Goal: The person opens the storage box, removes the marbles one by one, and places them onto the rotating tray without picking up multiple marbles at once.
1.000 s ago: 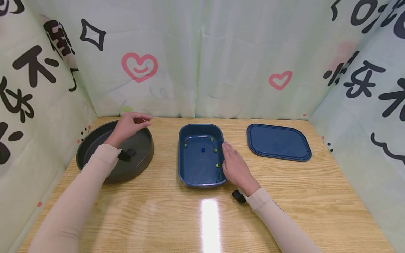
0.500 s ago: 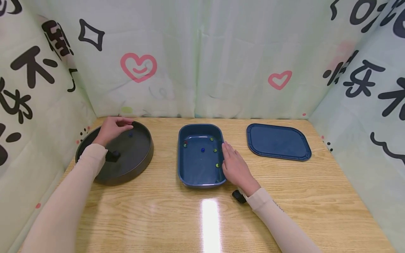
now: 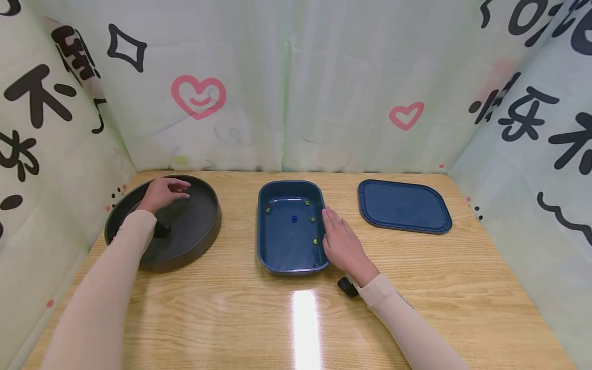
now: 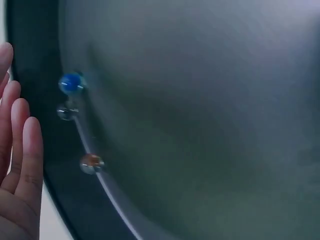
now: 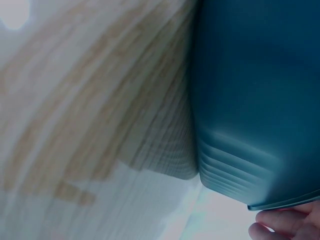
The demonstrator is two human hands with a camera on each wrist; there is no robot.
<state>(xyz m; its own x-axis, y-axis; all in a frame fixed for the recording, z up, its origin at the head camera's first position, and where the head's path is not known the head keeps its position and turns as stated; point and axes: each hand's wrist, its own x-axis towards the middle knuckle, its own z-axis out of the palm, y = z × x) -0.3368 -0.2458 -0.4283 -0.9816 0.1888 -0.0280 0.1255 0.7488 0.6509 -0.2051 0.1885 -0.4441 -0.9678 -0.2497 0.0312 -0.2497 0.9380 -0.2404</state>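
My left hand (image 3: 162, 195) hovers over the round dark pan (image 3: 210, 226), its fingers and thumb apart with nothing seen between them. In the left wrist view a blue marble (image 4: 71, 83), a clear dark marble (image 4: 65, 112) and an orange-tinted marble (image 4: 91, 163) lie along the pan's wall, to the right of the fingers (image 4: 33, 145). My right hand (image 3: 348, 251) rests with straight fingers against the right rim of the blue rectangular box (image 3: 289, 252). Inside that box are a blue marble (image 3: 294, 219), a yellow-green marble (image 3: 316, 241) and several others near the walls.
A blue lid (image 3: 404, 206) lies flat on the wooden table (image 3: 222, 313), right of the box. Printed curtains (image 3: 287, 103) enclose the back and both sides. A bright reflection shows on the table in front of the box.
My left hand has moved left and lower, from the pan's far right rim to over its inside. A blue marble seen below its fingertips no longer shows in the head view. The right hand keeps its place.
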